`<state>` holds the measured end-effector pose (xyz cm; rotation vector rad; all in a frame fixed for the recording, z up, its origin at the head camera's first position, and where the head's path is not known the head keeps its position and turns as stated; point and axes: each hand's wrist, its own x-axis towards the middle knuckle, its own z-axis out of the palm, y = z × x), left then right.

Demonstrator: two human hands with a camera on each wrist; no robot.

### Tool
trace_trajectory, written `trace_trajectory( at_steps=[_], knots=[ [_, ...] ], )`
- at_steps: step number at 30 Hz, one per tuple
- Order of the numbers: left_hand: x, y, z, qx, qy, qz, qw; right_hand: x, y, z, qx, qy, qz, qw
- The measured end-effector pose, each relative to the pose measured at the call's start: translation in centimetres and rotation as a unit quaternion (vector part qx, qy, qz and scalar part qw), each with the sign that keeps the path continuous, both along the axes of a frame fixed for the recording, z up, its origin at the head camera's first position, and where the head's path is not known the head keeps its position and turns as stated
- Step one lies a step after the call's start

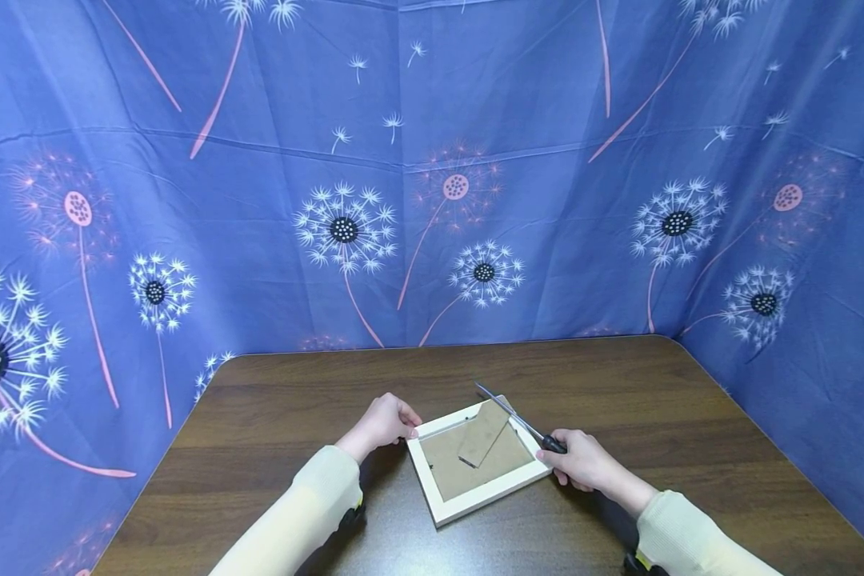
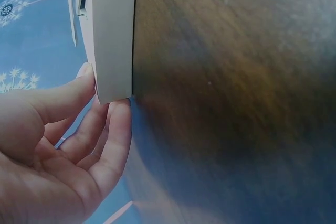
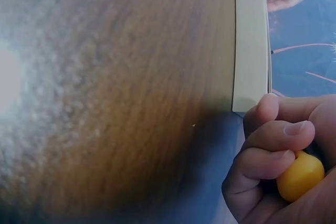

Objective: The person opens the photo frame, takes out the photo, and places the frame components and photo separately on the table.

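Note:
A pale wooden picture frame (image 1: 470, 502) lies back side up on the table, its brown backing board (image 1: 442, 472) showing. On that board is a brown easel stand (image 1: 486, 432). My left hand (image 1: 383, 424) pinches the frame's far left corner, thumb on the upper face and fingers against the side in the left wrist view. In my right hand (image 1: 583, 460) is a screwdriver, its metal shaft (image 1: 507, 408) slanting over the frame's right side toward the far left. The yellow handle end (image 3: 300, 178) pokes out of the curled fingers. That hand's fingertips meet the frame's near right corner.
The brown wooden table (image 1: 295, 384) extends around the frame on all sides. A blue cloth with dandelion prints (image 1: 418, 240) hangs behind the table and along both sides.

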<state>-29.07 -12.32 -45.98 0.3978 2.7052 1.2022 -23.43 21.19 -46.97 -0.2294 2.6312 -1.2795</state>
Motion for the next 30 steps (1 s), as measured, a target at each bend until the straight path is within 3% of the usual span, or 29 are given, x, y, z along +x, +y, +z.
trace_trajectory(
  at_steps=[30],
  knots=[
    [-1.5,0.4,0.0,-0.019,0.023,-0.004,0.9995,0.8,0.1,-0.1,-0.001,-0.019,0.019,1.000]
  ],
)
